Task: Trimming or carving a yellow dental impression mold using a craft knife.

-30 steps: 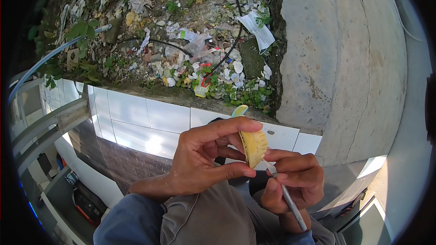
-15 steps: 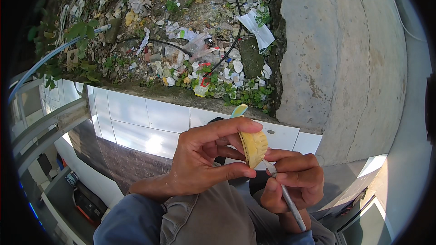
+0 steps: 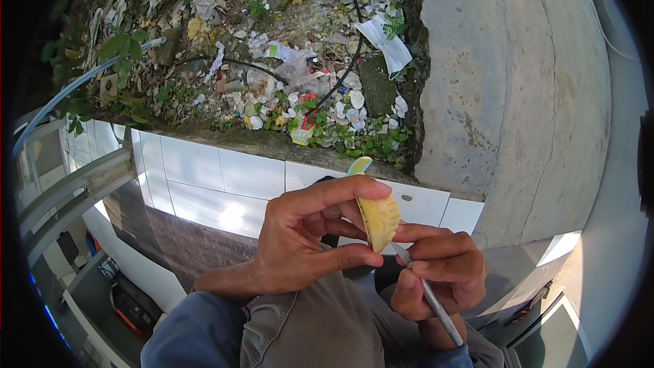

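Observation:
Between the thumb and fingers of my left hand [image 3: 300, 238] is a yellow half-moon piece [image 3: 380, 221] with a ridged, scalloped right edge, held upright. It looks like a hard cast, but its exact kind cannot be made out. My right hand [image 3: 446, 272] is closed around a slim metal craft knife [image 3: 434, 303], gripped like a pen. The short pointed blade meets or nearly touches the piece's lower right edge; contact cannot be told. My right index fingertip is close beside that edge. Both hands are above my lap.
My knees [image 3: 306, 330] are below. White tiles [image 3: 194, 163] border a littered dirt bed [image 3: 272, 27] with plants, a black hose and a face mask [image 3: 386, 41]. At right is a concrete slab [image 3: 470, 82]; at left, a metal frame [image 3: 75, 191]. A yellow-and-blue curved tip [image 3: 359, 165] shows behind my left hand.
The yellow piece has moved slightly left. The knife has turned a little in my right hand, and its blade now looks narrower. Both grips are kept.

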Demonstrator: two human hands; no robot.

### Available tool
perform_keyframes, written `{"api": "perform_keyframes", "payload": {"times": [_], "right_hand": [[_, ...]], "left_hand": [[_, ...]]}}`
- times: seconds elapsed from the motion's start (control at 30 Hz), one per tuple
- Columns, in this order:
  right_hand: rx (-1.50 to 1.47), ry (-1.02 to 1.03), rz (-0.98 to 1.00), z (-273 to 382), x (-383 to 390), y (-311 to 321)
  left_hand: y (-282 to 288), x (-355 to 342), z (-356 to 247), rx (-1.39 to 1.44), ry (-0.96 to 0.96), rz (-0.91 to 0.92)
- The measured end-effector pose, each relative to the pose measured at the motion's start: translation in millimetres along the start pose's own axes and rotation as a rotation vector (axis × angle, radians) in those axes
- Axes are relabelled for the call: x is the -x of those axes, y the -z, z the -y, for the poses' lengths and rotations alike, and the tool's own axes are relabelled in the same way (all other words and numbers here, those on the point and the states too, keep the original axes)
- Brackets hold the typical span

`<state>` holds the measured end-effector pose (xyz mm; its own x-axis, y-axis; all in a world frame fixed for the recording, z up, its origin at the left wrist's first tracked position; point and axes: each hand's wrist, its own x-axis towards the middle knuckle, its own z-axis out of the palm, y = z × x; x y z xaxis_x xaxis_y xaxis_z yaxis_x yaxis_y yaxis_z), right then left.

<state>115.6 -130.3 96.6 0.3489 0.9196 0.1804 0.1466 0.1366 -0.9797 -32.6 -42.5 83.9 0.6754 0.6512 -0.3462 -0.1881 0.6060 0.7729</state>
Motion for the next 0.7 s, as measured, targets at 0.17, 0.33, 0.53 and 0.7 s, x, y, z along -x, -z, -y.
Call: {"api": "perform_keyframes", "payload": {"times": [0.17, 0.33, 0.53, 0.7], "right_hand": [[-0.033, -0.017, -0.017, -2.7, -0.1, -1.4], [-0.056, -0.026, -0.021, -3.1, 1.7, -2.9], [-0.062, -0.062, -0.065, -3.6, 2.0, -3.2], [-0.102, -0.062, -0.048, -2.6, 1.9, -1.7]], "left_hand": [[1.2, -0.1, 1.3, -0.003, -0.019, 0.003], [3.1, 0.3, 0.9, -0.001, -0.014, 0.018], [3.2, -0.4, 1.6, 0.000, -0.014, 0.023], [2.0, -0.7, -0.7, 0.010, -0.024, 0.014]]}}
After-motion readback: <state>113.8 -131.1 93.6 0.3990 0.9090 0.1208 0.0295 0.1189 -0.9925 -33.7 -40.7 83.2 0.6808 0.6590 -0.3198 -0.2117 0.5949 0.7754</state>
